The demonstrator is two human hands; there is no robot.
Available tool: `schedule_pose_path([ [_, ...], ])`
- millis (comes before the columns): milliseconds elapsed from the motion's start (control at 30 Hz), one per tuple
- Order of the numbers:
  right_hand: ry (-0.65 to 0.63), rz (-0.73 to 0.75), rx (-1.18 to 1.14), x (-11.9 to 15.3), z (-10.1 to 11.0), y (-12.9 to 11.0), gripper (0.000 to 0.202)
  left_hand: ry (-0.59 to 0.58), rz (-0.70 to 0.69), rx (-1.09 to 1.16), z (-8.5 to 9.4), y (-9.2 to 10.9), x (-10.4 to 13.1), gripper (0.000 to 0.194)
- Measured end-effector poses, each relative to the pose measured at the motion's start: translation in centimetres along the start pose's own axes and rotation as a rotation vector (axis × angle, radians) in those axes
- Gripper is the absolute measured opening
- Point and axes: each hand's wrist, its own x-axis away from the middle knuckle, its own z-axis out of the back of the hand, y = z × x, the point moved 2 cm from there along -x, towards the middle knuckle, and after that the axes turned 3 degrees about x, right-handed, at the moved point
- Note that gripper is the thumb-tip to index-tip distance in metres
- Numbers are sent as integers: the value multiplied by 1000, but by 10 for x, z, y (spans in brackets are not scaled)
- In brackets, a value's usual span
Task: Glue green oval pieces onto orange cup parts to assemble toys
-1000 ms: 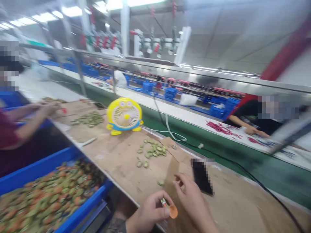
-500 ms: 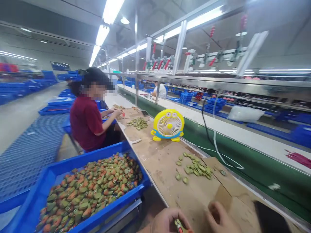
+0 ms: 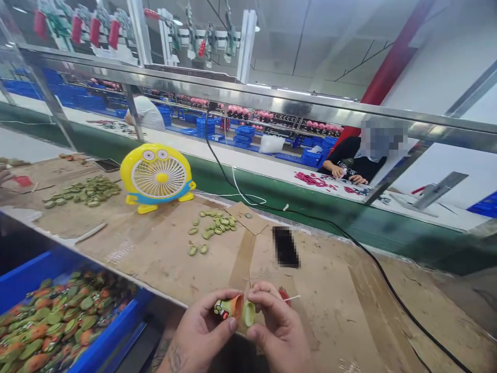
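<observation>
Near the bench's front edge, my left hand (image 3: 204,331) grips a small painted piece (image 3: 229,307) in orange and green, its hollow orange opening facing right. My right hand (image 3: 277,326) pinches a green oval cap (image 3: 249,314) just beside that opening; whether the two parts touch is unclear. Behind my right fingers lies a red object (image 3: 284,296) with a thin pale stick. Farther back on the cardboard is a loose group of green oval caps (image 3: 219,224).
A yellow fan (image 3: 162,177) stands on the bench at left, near another pile of green caps (image 3: 87,190). A phone (image 3: 286,247) lies beyond my hands. The blue bin (image 3: 23,272) of painted pieces is lower left. A black cable (image 3: 382,272) crosses the right side. People sit across the line.
The view has swung right, and the co-worker in red has left it. My hands have come together in view, with a green cap now visible in my right fingers.
</observation>
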Motion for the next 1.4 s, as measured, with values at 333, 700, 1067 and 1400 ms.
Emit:
schedule_pose_path([
  [333, 124, -84, -195, 10, 14, 10, 47, 152, 80, 147, -38, 19, 10, 48],
  [700, 180, -156, -106, 26, 36, -7, 40, 9, 135, 225, -45, 4, 3, 44],
  [1067, 63, 154, 458, 30, 40, -18, 39, -37, 141, 220, -47, 1, 5, 41],
  [1400, -110, 278, 611, 23, 35, -36, 32, -66, -38, 61, -40, 11, 1, 39],
])
